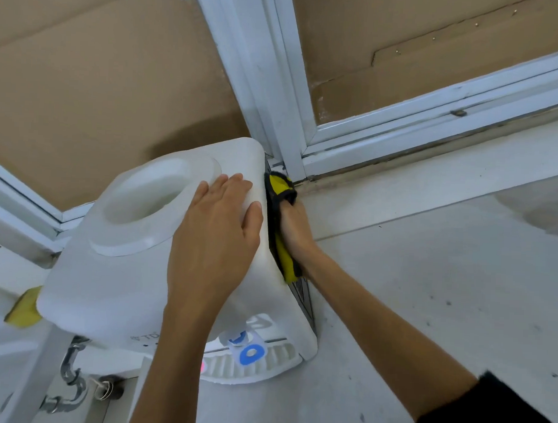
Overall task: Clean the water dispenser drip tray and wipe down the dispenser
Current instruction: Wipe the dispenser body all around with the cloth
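dispenser: the white water dispenser stands on a pale surface, pushed back into the corner where two white window frames meet; brown cardboard covers the panes behind it. the round well on its top, where a bottle would sit, holds no bottle.
left hand: the left hand lies flat on top of the dispenser, fingers straight and spread, thumb over the right edge. it grips nothing; it looks to be steadying the unit.
right hand: the right hand is down the dispenser's right side, fingers wrapped in a yellow cloth with a dark edge, pressing it against the side panel. the fingertips are hidden by the cloth.
drip tray: the white slotted drip tray sits in place at the foot of the front, under the taps; a blue tap lever shows above it, and a bit of red beside the forearm. i cannot tell from here whether the tray is clean.
nearby: a yellow sponge lies to the left, and grey pipework shows low on that side.
step in hand: wiping down the casing, right flank, near the back corner.
next move: by my reckoning the cloth should run down the panel toward the front, left hand kept firm so the unit doesn't slide. the gap to the window frame is tight, so the wrist needs to stay flat. front face and taps would follow.
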